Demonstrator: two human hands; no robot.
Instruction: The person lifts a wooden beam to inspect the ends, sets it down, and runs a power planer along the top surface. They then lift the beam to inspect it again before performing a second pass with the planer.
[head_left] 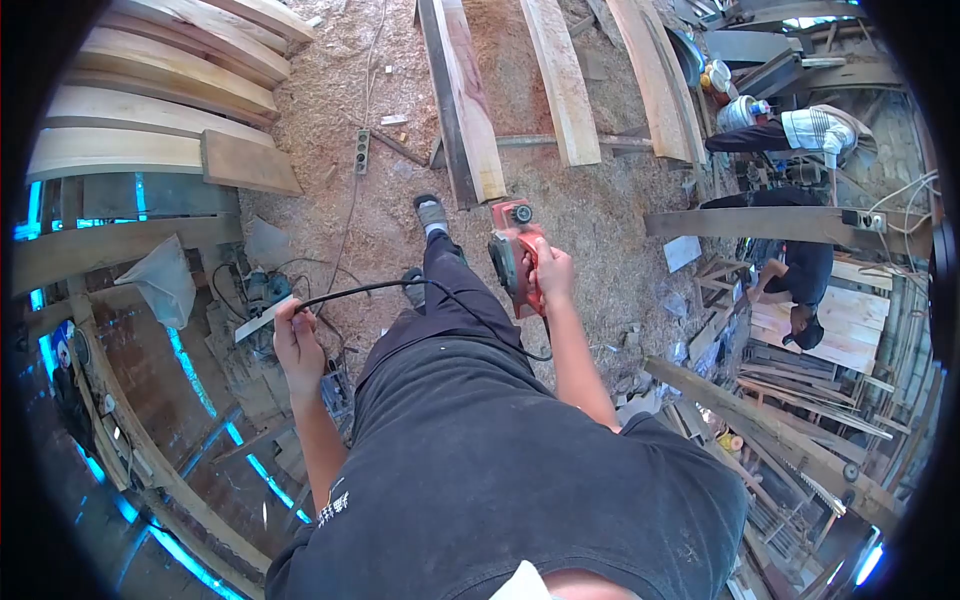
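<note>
My right hand [550,272] is wrapped round the handle of a red electric planer [516,262], just past the near end of a long plank [474,120] lying on a dark beam. A black cable [390,285] runs from the planer across my legs to my left hand [298,345]. The fingers of my left hand are pinched on this cable, and a thin pale strip [262,320] sticks out beside them. Two more long planks [562,90] lie to the right of the first, their near ends over a crossbar.
Stacked boards [170,100] stand at upper left. A power strip [362,152] and cord lie on the sawdust floor [300,215]. At right, one person in dark clothes [805,275] bends near pale boards; another person [800,132] is above. A beam [740,223] juts in from the right.
</note>
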